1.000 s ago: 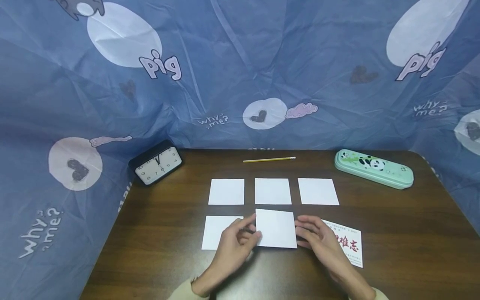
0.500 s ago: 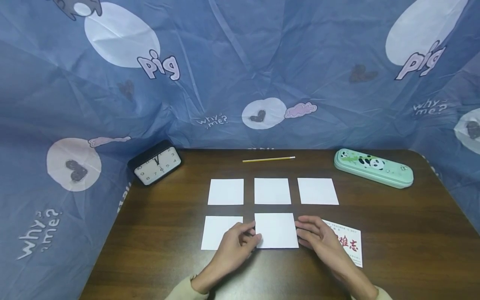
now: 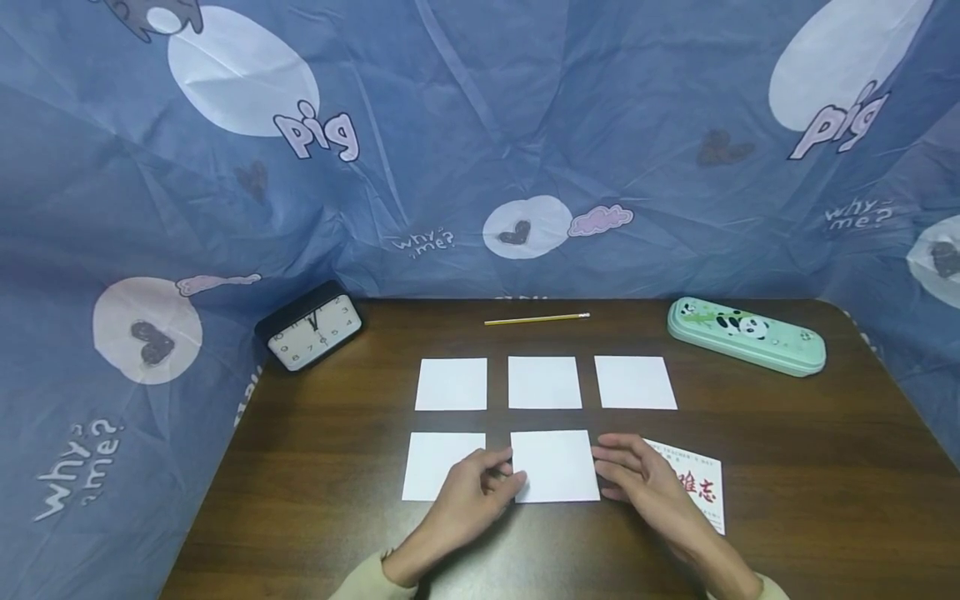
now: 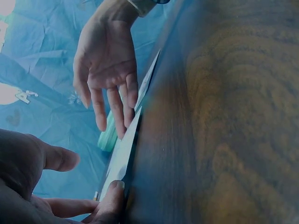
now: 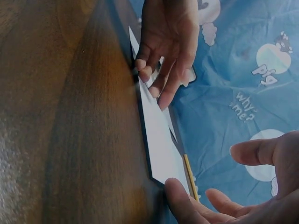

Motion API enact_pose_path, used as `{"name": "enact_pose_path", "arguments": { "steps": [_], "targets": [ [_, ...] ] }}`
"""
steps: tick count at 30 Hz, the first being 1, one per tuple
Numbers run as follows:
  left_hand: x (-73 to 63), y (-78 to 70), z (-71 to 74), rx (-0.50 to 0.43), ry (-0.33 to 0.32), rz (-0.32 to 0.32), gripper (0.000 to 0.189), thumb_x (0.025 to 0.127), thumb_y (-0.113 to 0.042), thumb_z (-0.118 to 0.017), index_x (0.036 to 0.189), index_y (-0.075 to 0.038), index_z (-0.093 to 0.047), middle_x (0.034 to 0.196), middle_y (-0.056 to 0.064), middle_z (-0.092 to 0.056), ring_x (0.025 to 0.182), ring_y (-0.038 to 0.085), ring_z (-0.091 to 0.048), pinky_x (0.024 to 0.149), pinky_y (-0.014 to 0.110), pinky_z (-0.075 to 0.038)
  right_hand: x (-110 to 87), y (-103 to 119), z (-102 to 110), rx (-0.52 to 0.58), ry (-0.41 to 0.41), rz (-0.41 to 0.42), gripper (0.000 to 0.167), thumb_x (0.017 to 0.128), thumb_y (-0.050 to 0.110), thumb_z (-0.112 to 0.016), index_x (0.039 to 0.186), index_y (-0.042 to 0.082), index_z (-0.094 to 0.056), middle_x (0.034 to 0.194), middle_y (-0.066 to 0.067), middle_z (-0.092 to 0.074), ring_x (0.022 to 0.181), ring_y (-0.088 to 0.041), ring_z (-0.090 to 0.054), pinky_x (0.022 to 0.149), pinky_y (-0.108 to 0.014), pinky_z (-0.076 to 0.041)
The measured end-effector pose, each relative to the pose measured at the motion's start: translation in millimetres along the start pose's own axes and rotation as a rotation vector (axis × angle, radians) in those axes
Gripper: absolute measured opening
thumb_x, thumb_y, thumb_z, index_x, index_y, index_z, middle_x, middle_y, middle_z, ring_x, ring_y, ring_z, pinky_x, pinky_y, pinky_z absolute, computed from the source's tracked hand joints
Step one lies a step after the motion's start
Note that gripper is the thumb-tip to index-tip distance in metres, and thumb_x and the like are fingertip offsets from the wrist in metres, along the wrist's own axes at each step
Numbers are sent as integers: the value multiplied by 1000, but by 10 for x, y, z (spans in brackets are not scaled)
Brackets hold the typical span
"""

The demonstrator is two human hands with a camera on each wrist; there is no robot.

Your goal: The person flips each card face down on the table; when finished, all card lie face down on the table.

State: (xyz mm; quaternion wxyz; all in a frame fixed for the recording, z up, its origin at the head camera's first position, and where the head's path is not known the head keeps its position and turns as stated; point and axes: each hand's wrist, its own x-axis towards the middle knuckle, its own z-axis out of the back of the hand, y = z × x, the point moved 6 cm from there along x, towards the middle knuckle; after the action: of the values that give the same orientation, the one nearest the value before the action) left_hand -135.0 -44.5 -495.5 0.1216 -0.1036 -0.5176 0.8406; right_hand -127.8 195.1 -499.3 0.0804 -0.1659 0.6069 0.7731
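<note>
A blank white card [image 3: 557, 467] lies close over the table in the middle of the front row. My left hand [image 3: 471, 500] pinches its left edge, the thumb over the near corner and the index finger along the side. At the opposite edge, my right hand [image 3: 651, 487] keeps its fingers extended, fingertips right at the card's side. Under and beyond that hand lies a card with red printed characters [image 3: 708, 492], partly covered. Another white card [image 3: 431, 467] sits behind the left hand, partly hidden by it. In the right wrist view, the left fingers meet the card's [image 5: 156, 135] far end.
Three more white cards, left [image 3: 452, 384], middle [image 3: 544, 383] and right [image 3: 636, 383], form a row behind. Further back are a pencil [image 3: 537, 319], a black clock [image 3: 311, 327] and a green panda pencil case [image 3: 746, 336]. A blue printed cloth [image 3: 450, 167] hangs behind the table.
The middle card, tilted up in the hands a second ago, has come down flat and slightly nearer the person. Both hands have moved only a little with it.
</note>
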Motion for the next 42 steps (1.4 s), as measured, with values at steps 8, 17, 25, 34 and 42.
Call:
{"name": "enact_pose_path", "arguments": {
  "steps": [8, 17, 25, 34, 42],
  "targets": [
    [-1, -4, 4, -8, -1, 3, 52, 97, -27, -72, 131, 11, -64, 103, 12, -69, 83, 7, -64, 71, 17, -54, 9, -14, 16, 8, 2, -5, 51, 103, 18, -64, 147, -1, -45, 148, -28, -57, 133, -40, -62, 96, -40, -63],
    [-50, -28, 5, -27, -14, 3, 51, 97, -27, -73, 135, 6, -63, 112, 16, -69, 84, 6, -68, 74, 17, -58, -17, -14, 35, 8, 15, 1, 52, 103, 19, -64, 147, -1, -45, 148, -28, -57, 132, -38, -63, 97, -41, -63],
    [-36, -125, -75, -122, 0, -35, 44, 98, -21, -73, 133, 2, -64, 118, 20, -69, 86, 5, -68, 73, 16, -58, -61, 14, 179, 5, 12, 27, 51, 105, 20, -61, 149, 0, -43, 150, -26, -57, 132, -34, -63, 95, -36, -63],
    [70, -271, -388, -171, 101, -84, 43, 98, -22, -72, 133, 1, -64, 124, 21, -68, 96, 17, -74, 82, 18, -60, -141, -21, 497, -18, -51, 23, 53, 105, 23, -62, 150, 0, -42, 152, -26, -55, 113, -1, -67, 92, -28, -62],
    [123, -430, -738, -193, 205, -95, 47, 99, -25, -70, 138, 0, -61, 138, 21, -66, 111, 26, -75, 89, 17, -59, -263, -115, 760, -63, -127, 57, 52, 106, 22, -62, 148, -3, -44, 149, -29, -55, 107, 7, -65, 88, -22, -61]
  ]
}}
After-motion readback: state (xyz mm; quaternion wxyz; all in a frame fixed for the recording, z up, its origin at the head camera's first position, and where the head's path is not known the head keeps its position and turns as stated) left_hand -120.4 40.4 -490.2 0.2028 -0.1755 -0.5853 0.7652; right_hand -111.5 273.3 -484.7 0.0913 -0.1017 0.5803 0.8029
